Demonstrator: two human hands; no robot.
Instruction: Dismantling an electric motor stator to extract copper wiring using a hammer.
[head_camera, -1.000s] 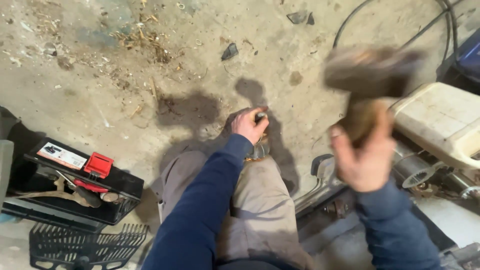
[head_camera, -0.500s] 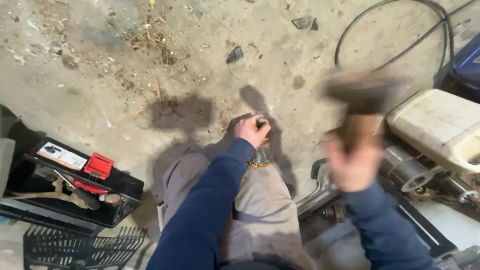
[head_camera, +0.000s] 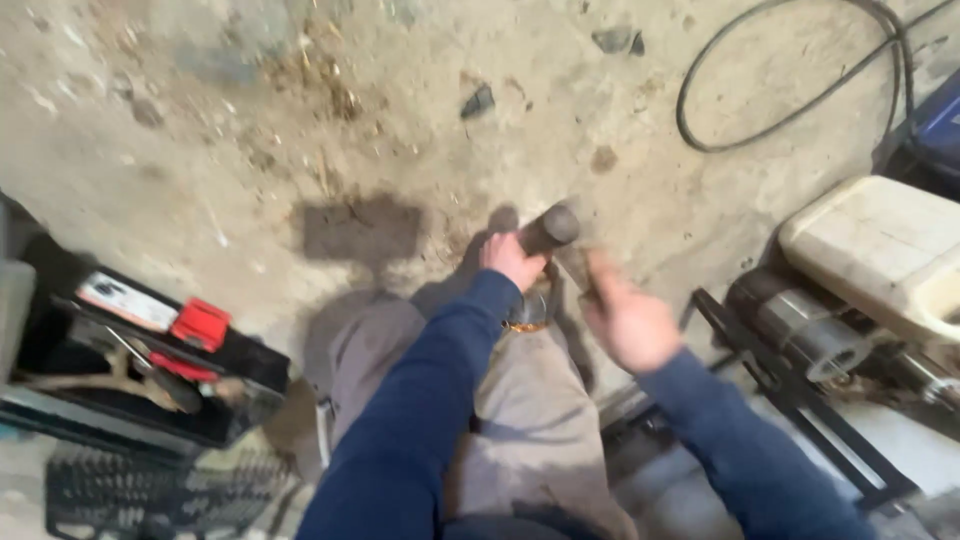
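A single head-worn camera looks steeply down from close above the person's knees onto the concrete floor (head_camera: 250, 120), sleeves entering from the bottom edge (no second view shares the scene).

Daylight was pretty soft and even, with one dark blocky shadow on the concrete floor (head_camera: 250, 130) just left of the hammer (head_camera: 552, 232). Hammer and right hand (head_camera: 628, 322) were badly motion-smeared.

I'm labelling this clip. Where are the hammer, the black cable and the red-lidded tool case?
hammer (head_camera: 549, 228), head view, on its dark head.
black cable (head_camera: 690, 125), head view, on its loop.
tool case (head_camera: 200, 323), head view, on its red part.
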